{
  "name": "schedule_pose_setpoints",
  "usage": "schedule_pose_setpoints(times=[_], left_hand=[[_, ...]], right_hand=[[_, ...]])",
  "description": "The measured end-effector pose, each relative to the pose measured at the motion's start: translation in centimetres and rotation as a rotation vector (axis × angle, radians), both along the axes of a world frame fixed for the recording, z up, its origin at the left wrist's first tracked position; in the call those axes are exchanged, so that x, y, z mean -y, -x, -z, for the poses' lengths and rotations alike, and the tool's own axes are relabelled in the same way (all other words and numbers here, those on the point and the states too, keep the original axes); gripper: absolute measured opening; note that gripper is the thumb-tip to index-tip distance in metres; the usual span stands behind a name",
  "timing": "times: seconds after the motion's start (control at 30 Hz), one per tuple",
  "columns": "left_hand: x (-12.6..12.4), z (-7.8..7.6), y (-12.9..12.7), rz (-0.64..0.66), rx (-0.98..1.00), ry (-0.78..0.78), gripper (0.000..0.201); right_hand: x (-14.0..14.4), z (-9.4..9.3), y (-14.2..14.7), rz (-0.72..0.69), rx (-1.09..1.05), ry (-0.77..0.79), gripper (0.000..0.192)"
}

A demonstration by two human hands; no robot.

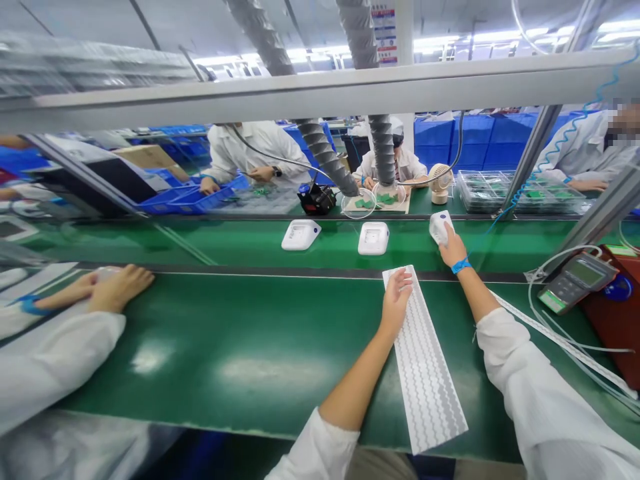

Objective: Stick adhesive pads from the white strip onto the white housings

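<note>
While the right hand [453, 248] stretches out over the far belt, its fingers wrap around a white device [439, 227], gripping it at its near end and tilting it up off the green conveyor [240, 243]. Closer in, the left hand [396, 297] lies flat on the top end of a long white sticker sheet [425, 373], fingers pressed together and holding it down on the green table [225, 353]; the sheet runs back toward the person, rows of small wavy strips apparently all in place. By my reading, this unit is only just picked up, nothing applied to it yet. Two more white devices [301, 235] [373, 238] sit flat on the conveyor to the left, well apart from the held one, looking untouched. A blue wrist strap [461, 265] circles the right wrist. Off to the right, a handheld meter [577, 280] rests beside loose tubing. At the left edge, a co-worker's hands [117, 287] cover something pale on the table.
</note>
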State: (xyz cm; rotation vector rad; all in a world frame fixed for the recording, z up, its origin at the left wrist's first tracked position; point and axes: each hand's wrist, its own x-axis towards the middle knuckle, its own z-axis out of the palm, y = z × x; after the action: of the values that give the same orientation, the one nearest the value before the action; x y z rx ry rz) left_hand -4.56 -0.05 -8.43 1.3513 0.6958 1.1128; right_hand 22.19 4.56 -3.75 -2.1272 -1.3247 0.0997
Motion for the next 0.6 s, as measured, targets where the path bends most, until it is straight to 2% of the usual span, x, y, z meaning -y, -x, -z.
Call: schedule_pose_setpoints(times=[0.17, 0.3, 0.47, 0.53, 0.6], left_hand=[[-0.5, 0.5, -0.3, -0.039, -0.028, 0.005, 0.053], [-0.3, 0.9, -0.6, -0.035, -0.05, -0.03, 0.05], [-0.1, 1.3, -0.3, -0.049, -0.111, -0.077, 0.048], [-1.0, 1.0, 0.2, -0.078, -0.165, -0.103, 0.048], [-3.3, 0.0, 0.9, -0.141, -0.247, -0.138, 0.048]], right_hand=[[0.4, -0.5, 1.8, -0.01, 0.022, 0.051, 0.08], [-1.0, -0.7, 3.9, 0.059, 0.037, 0.08, 0.077], [-2.5, -0.8, 4.9, 0.121, 0.068, 0.081, 0.078], [-2.8, -0.8, 5.1, 0.12, 0.085, 0.068, 0.079], [-2.9, -0.7, 5.5, 0.112, 0.098, 0.053, 0.078]])
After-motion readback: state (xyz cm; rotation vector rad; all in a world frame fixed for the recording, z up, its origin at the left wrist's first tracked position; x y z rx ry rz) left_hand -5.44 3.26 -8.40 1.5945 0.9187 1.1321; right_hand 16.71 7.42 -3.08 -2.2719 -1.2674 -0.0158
